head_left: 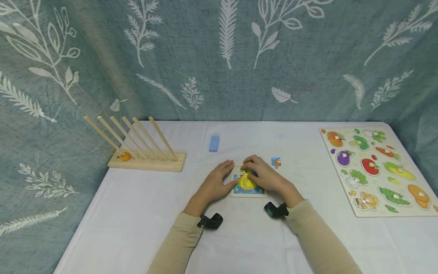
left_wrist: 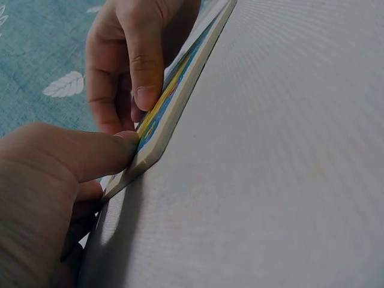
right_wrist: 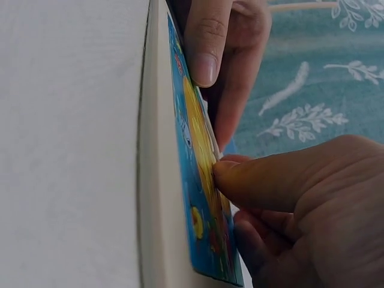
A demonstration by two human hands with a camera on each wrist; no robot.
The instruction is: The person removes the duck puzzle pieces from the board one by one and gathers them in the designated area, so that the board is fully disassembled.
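A small jigsaw puzzle board (head_left: 249,196) with a yellow animal on blue lies in front of me. My left hand (head_left: 217,182) holds its left edge, thumb over the lower left corner and the other fingers along the side. Over the upper right part is my right hand (head_left: 266,176), thumb and index finger bent together at the picture (right_wrist: 198,138). They seem to pinch a puzzle piece, mostly hidden behind the fingertips. Another puzzle piece (head_left: 275,162), blue and orange-brown, lies on the table just beyond the right hand.
A blue block (head_left: 213,144) lies beyond the board. At the left stands a wooden base (head_left: 147,164) with several slanted pegs and an orange bead (head_left: 125,156). A large vegetable puzzle board (head_left: 373,182) lies at the right. A patterned curtain (head_left: 219,87) hangs behind the table.
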